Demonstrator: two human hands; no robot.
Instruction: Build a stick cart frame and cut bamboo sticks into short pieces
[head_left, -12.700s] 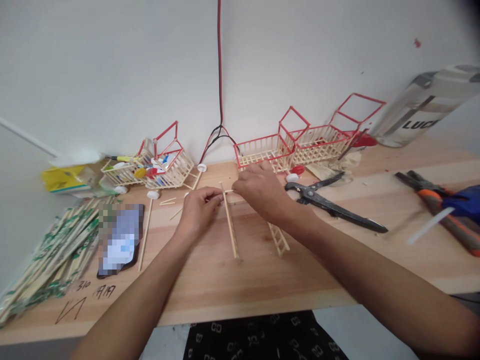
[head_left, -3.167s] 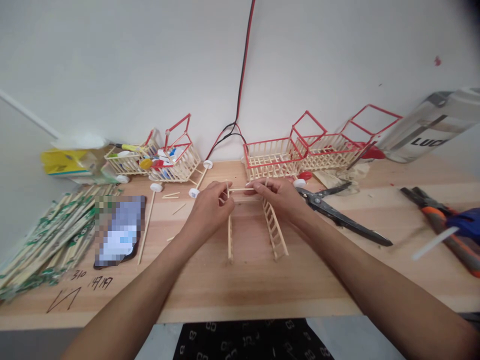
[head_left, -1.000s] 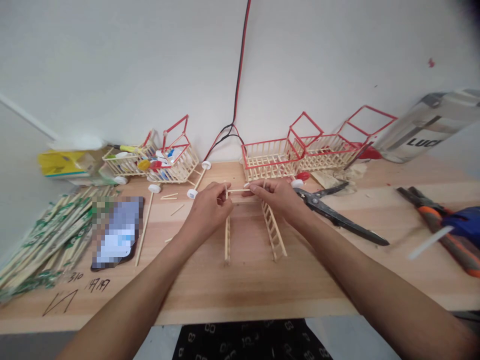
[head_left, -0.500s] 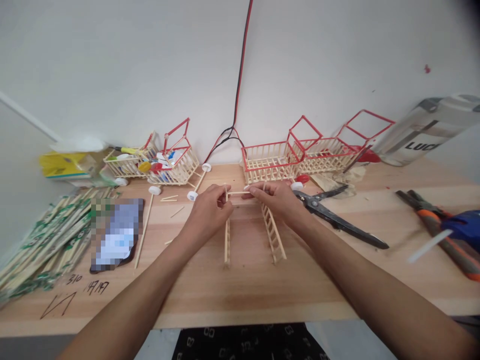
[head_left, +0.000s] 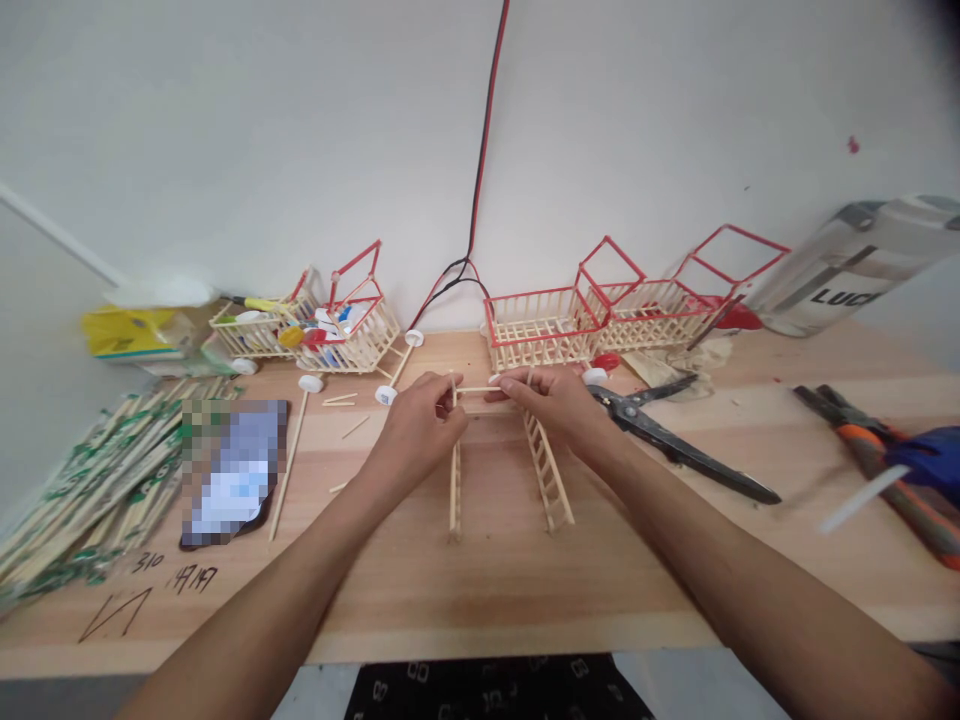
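Two ladder-like frames of thin wooden sticks stand on edge on the table, a left frame (head_left: 455, 480) and a right frame (head_left: 548, 470). A short wooden stick (head_left: 478, 390) spans the gap between their far ends. My left hand (head_left: 424, 420) is closed on the far end of the left frame, where the short stick meets it. My right hand (head_left: 551, 402) pinches the short stick's right end, close to the right frame's far end. The fingers partly hide both joints, so I cannot tell whether the stick is attached.
Small stick carts with red trim, a left cart (head_left: 352, 335) and a right cart (head_left: 540, 330), stand along the wall. Black shears (head_left: 675, 440), orange-handled pliers (head_left: 885, 480) and a blue tool (head_left: 926, 465) lie rightward. Leftward are a phone (head_left: 236, 470), wrapped chopsticks (head_left: 97, 480) and a wheeled axle (head_left: 289, 465).
Both hands keep the same hold on the frames and the short stick. The whole view has shifted very slightly; nothing else visibly moves.
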